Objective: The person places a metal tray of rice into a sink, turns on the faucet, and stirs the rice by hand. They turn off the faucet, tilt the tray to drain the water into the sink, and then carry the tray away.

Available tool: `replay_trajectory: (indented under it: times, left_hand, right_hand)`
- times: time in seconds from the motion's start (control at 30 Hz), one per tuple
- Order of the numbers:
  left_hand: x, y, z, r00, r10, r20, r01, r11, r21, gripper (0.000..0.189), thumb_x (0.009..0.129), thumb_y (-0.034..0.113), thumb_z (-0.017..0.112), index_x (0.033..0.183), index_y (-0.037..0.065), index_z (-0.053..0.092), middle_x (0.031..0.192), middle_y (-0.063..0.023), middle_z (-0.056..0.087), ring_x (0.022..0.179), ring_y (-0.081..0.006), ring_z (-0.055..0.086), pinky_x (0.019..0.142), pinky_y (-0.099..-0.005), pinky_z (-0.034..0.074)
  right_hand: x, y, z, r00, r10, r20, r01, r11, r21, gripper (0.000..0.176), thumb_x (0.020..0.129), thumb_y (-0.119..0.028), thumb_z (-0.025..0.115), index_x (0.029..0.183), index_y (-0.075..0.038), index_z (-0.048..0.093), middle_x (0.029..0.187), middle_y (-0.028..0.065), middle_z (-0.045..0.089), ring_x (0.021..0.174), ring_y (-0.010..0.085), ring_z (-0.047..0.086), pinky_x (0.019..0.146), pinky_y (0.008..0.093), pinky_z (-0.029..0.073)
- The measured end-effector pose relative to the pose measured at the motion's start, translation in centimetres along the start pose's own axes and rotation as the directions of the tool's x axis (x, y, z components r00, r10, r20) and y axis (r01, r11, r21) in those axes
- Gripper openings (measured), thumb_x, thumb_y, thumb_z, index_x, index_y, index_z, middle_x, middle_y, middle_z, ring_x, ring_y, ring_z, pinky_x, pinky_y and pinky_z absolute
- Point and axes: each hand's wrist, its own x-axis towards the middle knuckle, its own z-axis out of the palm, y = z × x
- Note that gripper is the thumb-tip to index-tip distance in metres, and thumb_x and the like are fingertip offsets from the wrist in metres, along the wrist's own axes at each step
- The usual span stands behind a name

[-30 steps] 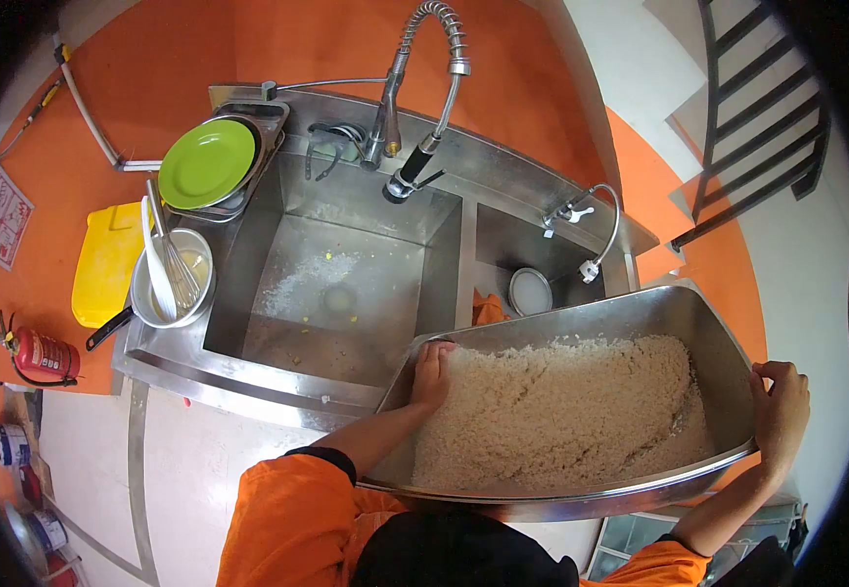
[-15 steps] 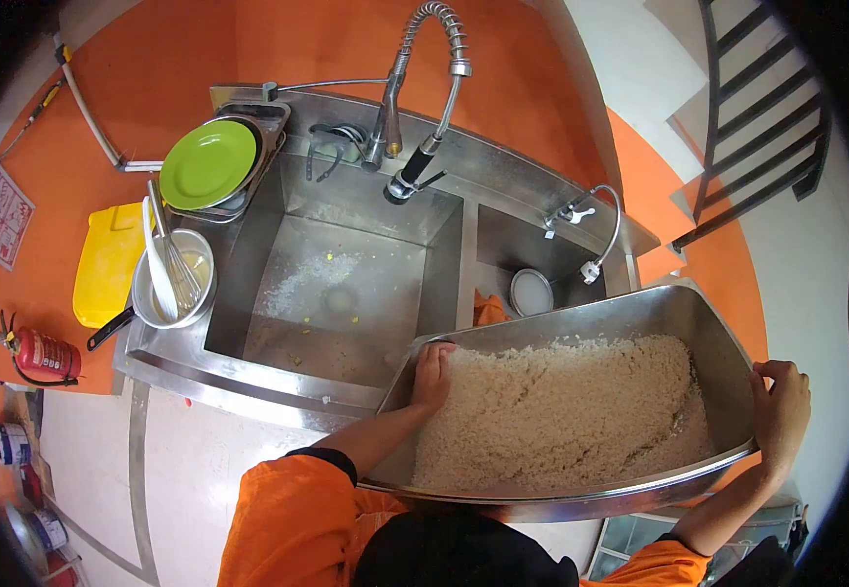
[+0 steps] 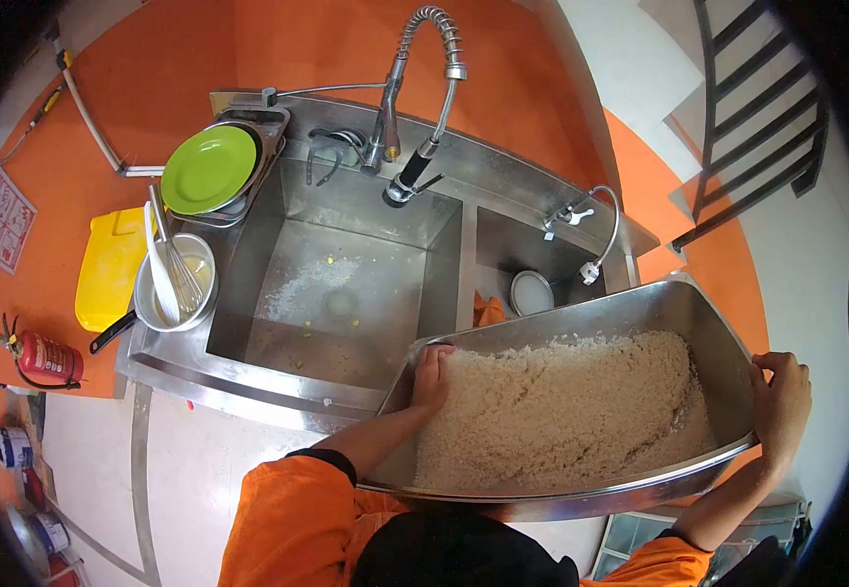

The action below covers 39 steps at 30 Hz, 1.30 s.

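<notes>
A large steel tub (image 3: 726, 357) holds a thick layer of pale, wet-looking grains (image 3: 551, 411). My left hand (image 3: 431, 378) grips its left end wall, fingers hooked over the rim. At the right end, my right hand (image 3: 781, 396) is wrapped round the rim, thumb at the top. The tub sits tilted in front of my body, its far side overlapping the right part of the steel sink unit. To its left is the large sink basin (image 3: 346, 245), with scattered white grains and small yellow bits on its floor.
A spring-necked faucet (image 3: 449, 73) rises behind the basin, and a small tap (image 3: 612, 230) stands at the right. Left of the basin are a green plate (image 3: 211, 168) on trays, a white pot (image 3: 199, 308) with a whisk, a yellow container (image 3: 106, 279) and a fire extinguisher (image 3: 50, 359).
The grains have shifted slightly within the tub, and its right end sits a little higher in view. Both hands keep their hold.
</notes>
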Motion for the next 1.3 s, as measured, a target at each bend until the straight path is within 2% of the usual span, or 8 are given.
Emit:
replay_trajectory:
  times: [0.53,0.83,0.9,1.0,1.03,1.1,1.17,1.3]
  left_hand:
    - [-0.3,0.3,-0.1,0.997,0.069,-0.016,-0.069,0.997,-0.019,0.023,0.095,0.015,0.035,0.097,0.001,0.054,0.096,-0.0153,0.055,0.095,-0.0317,0.052,0.086,-0.0395,0.039]
    - [-0.7,0.9,1.4,0.986,0.168,-0.022,-0.165,0.980,0.109,0.018,0.093,0.011,0.038,0.094,0.000,0.053,0.092,-0.0160,0.054,0.092,-0.0328,0.052,0.084,-0.0406,0.040]
    - [-0.6,1.1,1.8,0.982,0.191,-0.009,-0.186,0.964,0.189,0.016,0.092,0.010,0.040,0.094,0.000,0.053,0.090,-0.0158,0.054,0.092,-0.0328,0.052,0.084,-0.0406,0.040]
    - [-0.1,2.3,2.2,0.997,0.050,0.050,-0.061,0.963,0.264,0.021,0.092,0.014,0.041,0.099,0.001,0.055,0.096,-0.0165,0.057,0.093,-0.0332,0.051,0.085,-0.0397,0.040]
    - [0.3,3.8,1.4,0.986,-0.124,0.114,0.097,0.971,0.217,0.028,0.093,0.020,0.039,0.104,0.002,0.057,0.102,-0.0157,0.058,0.092,-0.0313,0.051,0.085,-0.0387,0.040]
    - [1.4,5.1,0.7,0.939,-0.291,0.185,0.255,0.947,0.196,0.034,0.094,0.027,0.038,0.108,0.003,0.058,0.108,-0.0148,0.060,0.092,-0.0293,0.051,0.085,-0.0376,0.039]
    - [2.2,5.1,0.6,0.841,-0.457,0.289,0.540,0.691,-0.481,0.044,0.093,0.036,0.033,0.117,0.006,0.055,0.118,-0.0101,0.058,0.096,-0.0208,0.054,0.092,-0.0342,0.036]
    - [2.2,11.6,-2.5,0.632,-0.502,0.591,0.775,0.431,-0.462,0.048,0.094,0.039,0.031,0.121,0.006,0.053,0.119,-0.0052,0.058,0.096,-0.0144,0.053,0.093,-0.0312,0.035]
  right_hand:
    - [-1.2,0.8,0.0,1.000,0.025,-0.002,-0.025,0.999,-0.021,0.014,0.080,-0.018,0.064,0.090,-0.007,0.064,0.089,0.0072,0.063,0.079,0.0276,0.055,0.074,0.0395,0.044]
    - [-5.3,6.4,3.4,0.995,0.104,0.005,-0.104,0.987,0.126,0.016,0.077,-0.015,0.068,0.088,-0.004,0.065,0.086,0.0099,0.062,0.068,0.0236,0.052,0.067,0.0342,0.044]
    - [-6.3,7.9,4.5,0.981,0.183,0.066,-0.194,0.928,0.319,0.018,0.074,-0.013,0.070,0.086,-0.001,0.064,0.081,0.0120,0.062,0.062,0.0226,0.051,0.063,0.0332,0.043]
    - [-7.8,11.0,8.5,0.980,0.191,-0.058,-0.162,0.931,0.327,0.020,0.073,-0.012,0.072,0.085,0.001,0.064,0.070,0.0112,0.058,0.056,0.0191,0.048,0.057,0.0321,0.041]
    - [-8.2,11.8,9.4,0.978,0.202,-0.050,-0.174,0.925,0.337,0.020,0.073,-0.012,0.072,0.085,0.001,0.064,0.070,0.0112,0.058,0.056,0.0191,0.048,0.057,0.0321,0.041]
    - [-8.9,13.2,11.3,0.944,0.278,0.179,-0.328,0.859,0.394,0.018,0.075,-0.013,0.070,0.087,-0.002,0.064,0.071,0.0098,0.055,0.060,0.0185,0.047,0.059,0.0333,0.038]
    - [-9.7,14.4,13.5,0.945,0.278,0.170,-0.326,0.835,0.444,0.017,0.075,-0.012,0.070,0.085,-0.001,0.064,0.068,0.0099,0.054,0.057,0.0177,0.046,0.056,0.0327,0.038]
    - [-11.1,16.0,17.5,0.933,0.303,0.194,-0.360,0.777,0.516,0.015,0.074,-0.011,0.071,0.081,0.000,0.064,0.060,0.0098,0.052,0.050,0.0158,0.044,0.051,0.0316,0.036]
